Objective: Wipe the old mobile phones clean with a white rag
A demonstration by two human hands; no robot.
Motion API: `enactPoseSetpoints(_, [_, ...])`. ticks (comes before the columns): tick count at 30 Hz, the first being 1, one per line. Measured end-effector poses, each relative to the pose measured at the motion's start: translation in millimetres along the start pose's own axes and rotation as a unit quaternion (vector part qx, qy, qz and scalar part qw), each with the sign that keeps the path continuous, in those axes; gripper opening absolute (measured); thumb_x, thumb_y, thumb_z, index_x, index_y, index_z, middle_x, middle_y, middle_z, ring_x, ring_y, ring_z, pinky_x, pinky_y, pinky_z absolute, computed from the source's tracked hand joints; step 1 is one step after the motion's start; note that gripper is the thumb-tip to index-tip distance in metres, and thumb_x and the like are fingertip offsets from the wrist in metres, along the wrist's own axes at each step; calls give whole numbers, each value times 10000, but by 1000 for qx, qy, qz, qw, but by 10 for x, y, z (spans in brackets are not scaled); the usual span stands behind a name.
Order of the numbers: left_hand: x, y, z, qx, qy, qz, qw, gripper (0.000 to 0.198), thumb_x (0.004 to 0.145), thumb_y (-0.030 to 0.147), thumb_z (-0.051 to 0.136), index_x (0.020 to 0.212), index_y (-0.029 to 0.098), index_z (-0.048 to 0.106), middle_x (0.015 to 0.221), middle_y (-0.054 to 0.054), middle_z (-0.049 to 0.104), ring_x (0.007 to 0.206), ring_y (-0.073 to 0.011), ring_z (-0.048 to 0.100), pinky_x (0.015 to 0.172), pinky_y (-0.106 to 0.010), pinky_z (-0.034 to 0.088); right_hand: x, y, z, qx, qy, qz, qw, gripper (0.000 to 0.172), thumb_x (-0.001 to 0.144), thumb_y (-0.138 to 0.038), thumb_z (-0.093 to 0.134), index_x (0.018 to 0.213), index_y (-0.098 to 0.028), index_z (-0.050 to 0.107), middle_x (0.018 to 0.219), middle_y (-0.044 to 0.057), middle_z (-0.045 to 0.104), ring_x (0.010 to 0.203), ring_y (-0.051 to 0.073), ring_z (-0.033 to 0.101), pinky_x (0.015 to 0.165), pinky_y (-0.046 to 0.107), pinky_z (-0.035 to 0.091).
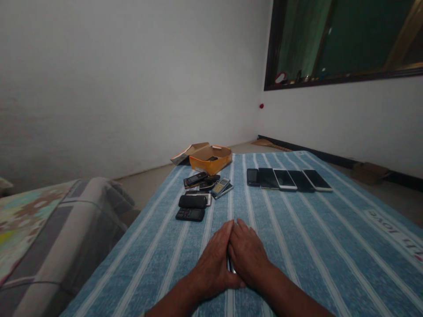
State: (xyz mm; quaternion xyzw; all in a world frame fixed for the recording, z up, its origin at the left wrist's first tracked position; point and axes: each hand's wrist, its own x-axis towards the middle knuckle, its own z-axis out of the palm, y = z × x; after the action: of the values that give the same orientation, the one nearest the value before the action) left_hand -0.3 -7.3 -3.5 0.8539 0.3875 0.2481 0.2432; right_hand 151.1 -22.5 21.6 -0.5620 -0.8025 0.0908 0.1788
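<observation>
My left hand [214,259] and my right hand [247,254] lie side by side on a blue striped cloth [297,246], fingers together and touching at the tips. Between the palms a thin silvery edge [230,265] shows, mostly hidden; I cannot make out what it is. Ahead on the left lies a loose heap of small keypad phones [201,189], with a black one [190,214] nearest my left hand. Ahead on the right, several smartphones [289,179] lie in a neat row, screens up.
An open orange cardboard box [210,159] stands at the cloth's far edge, behind the keypad phones, with something dark inside. A patterned cushion or mattress [42,237] sits at the left. White walls and a dark-framed window [343,44] close the room.
</observation>
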Motion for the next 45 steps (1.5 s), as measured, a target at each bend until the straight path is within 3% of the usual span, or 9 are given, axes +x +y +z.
enactPoseSetpoints(4, [-6,-15,4,1,1,-1,1000,1417,507,308,923,1537,286,-51,1564,-184,266,1410,-436,285,1133,-635,278,-3,15,13,-25,3,20,999,455,957,-184,367,1390,-121,497,1361,174,558,1376,346,356,1060,558,362])
enactPoseSetpoints(10, [-13,-33,3,6,7,28,1000,1451,497,303,943,1532,299,-73,1568,-188,255,1413,-424,288,1140,-605,287,-1,15,31,-24,4,2,1000,476,956,-186,363,1420,-134,457,1438,138,494,1385,323,349,1075,513,363])
enactPoseSetpoints(15, [-14,-18,-7,6,3,13,1000,1444,495,303,940,1535,292,-61,1558,-180,281,1402,-427,307,1135,-596,303,-6,-29,-17,-46,-3,43,998,464,951,-180,383,1396,-99,485,1393,198,522,1375,348,364,1057,551,369])
enactPoseSetpoints(19, [-4,-5,-6,5,-1,10,1000,1437,493,304,938,1536,291,-50,1562,-182,267,1409,-429,291,1137,-612,287,2,-34,-54,-23,-26,20,999,478,957,-184,371,1422,-102,449,1446,166,477,1383,331,356,1081,529,360])
enactPoseSetpoints(24, [-6,-15,9,1,5,14,1000,1439,487,298,940,1537,286,-43,1554,-183,283,1404,-425,302,1133,-606,301,6,-24,-70,-26,-30,44,998,473,960,-199,371,1412,-94,465,1412,175,512,1396,350,329,1093,547,334])
enactPoseSetpoints(30, [-11,-56,23,-1,5,13,1000,1452,471,303,941,1540,270,-40,1559,-190,274,1408,-429,292,1137,-605,291,10,-4,-58,7,-45,26,999,510,955,-217,369,1453,-114,408,1495,139,421,1416,330,296,1118,530,310])
enactPoseSetpoints(36, [-5,-36,13,4,6,29,1000,1391,526,294,914,1541,265,-36,1560,-186,276,1406,-421,301,1142,-590,289,-1,-25,-68,9,-42,42,998,509,955,-225,375,1449,-107,414,1479,160,436,1421,338,283,1112,553,300])
enactPoseSetpoints(41, [0,-5,-3,3,-1,6,1000,1430,480,294,938,1538,271,-23,1550,-186,291,1403,-418,304,1135,-591,303,9,-21,-70,11,-35,62,997,477,966,-239,370,1419,-122,461,1463,149,462,1423,338,278,1113,552,296])
enactPoseSetpoints(45, [-4,-17,14,12,16,31,999,1390,526,285,914,1535,287,-43,1550,-181,291,1398,-415,320,1136,-595,299,9,-20,-43,0,-29,43,999,483,960,-217,363,1421,-105,456,1458,166,463,1422,332,282,1118,539,289])
